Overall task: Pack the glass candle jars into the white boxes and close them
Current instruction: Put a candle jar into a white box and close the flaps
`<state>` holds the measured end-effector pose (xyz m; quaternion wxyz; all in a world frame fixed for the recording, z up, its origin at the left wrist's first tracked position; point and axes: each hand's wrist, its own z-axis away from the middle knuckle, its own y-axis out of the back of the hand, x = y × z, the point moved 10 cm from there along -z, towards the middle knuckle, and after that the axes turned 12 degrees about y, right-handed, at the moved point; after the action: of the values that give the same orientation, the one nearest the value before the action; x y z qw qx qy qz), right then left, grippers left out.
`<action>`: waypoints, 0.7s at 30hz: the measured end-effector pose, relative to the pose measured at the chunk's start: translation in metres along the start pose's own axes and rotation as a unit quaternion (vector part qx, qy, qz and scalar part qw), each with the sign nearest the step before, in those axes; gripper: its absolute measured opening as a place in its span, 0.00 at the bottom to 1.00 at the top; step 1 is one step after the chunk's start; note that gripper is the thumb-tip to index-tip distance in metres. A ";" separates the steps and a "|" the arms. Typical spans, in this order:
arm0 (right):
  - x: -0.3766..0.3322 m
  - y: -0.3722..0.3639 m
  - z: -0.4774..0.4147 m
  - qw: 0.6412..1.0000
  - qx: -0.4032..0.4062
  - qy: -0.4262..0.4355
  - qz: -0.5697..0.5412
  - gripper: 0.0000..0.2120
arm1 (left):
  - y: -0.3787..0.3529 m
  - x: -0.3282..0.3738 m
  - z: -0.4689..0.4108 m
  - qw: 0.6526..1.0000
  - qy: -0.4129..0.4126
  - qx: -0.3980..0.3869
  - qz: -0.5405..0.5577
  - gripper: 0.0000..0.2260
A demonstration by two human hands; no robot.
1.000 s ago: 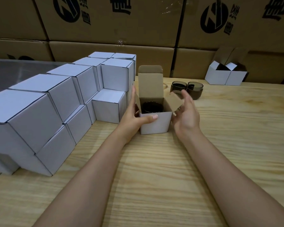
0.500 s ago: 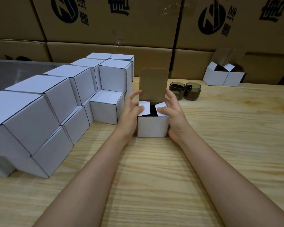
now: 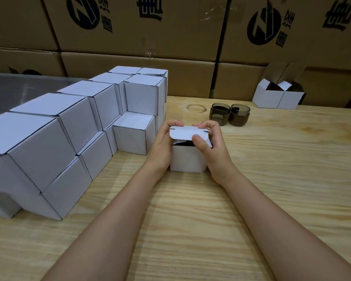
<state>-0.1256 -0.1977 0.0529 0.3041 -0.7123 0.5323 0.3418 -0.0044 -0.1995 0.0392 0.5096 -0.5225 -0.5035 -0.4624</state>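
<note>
Brown cartons [image 3: 142, 27]: stacked as a wall behind the worktop's far edge. Each is printed in black with a round emblem and large characters that look Chinese. I cannot read them with confidence.
Worktop [image 3: 272, 179]: pale wood. It carries every item below.
Metal surface [image 3: 18, 88]: grey sheet beyond the far-left corner, no marking seen.
Closed white boxes [image 3: 69, 126]: two-tier block along the left edge, running from the near-left corner towards the far edge. All lids are shut and no print is visible. Judged to be the finished share of the job.
Left hand [image 3: 162, 145]: palm against the left wall of the white box, fingers curled over the far edge of its lid, gripping.
Right hand [image 3: 213, 147]: thumb pressed on the lid's front flap, fingers curled over the lid's far edge, gripping.
White box [image 3: 187, 159]: stands mid-worktop between both hands, unprinted. Something dark shows in the gap under the lid, presumably a jar.
Lid [image 3: 187, 132]: folded nearly flat, its front flap not yet tucked in. This looks like the current step, almost done.
Open white boxes [image 3: 278, 96]: two at the far-right edge, touching, flaps up. What they hold cannot be told.
Glass candle jars [image 3: 220, 113]: two dark ones side by side near the far edge, unpacked. Judged to be the remaining work.
</note>
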 end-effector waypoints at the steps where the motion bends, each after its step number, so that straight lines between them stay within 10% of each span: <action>1: -0.001 0.001 0.000 1.000 0.001 0.006 0.003 0.16 | 0.000 -0.001 0.000 1.000 0.004 0.003 -0.005 0.12; 21: -0.006 0.007 -0.002 0.999 -0.013 0.022 0.039 0.08 | -0.008 -0.003 0.006 0.998 -0.006 -0.059 -0.012 0.32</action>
<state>-0.1334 -0.1980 0.0588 0.2697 -0.7022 0.5617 0.3446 -0.0126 -0.1944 0.0359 0.4696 -0.5485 -0.4842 -0.4942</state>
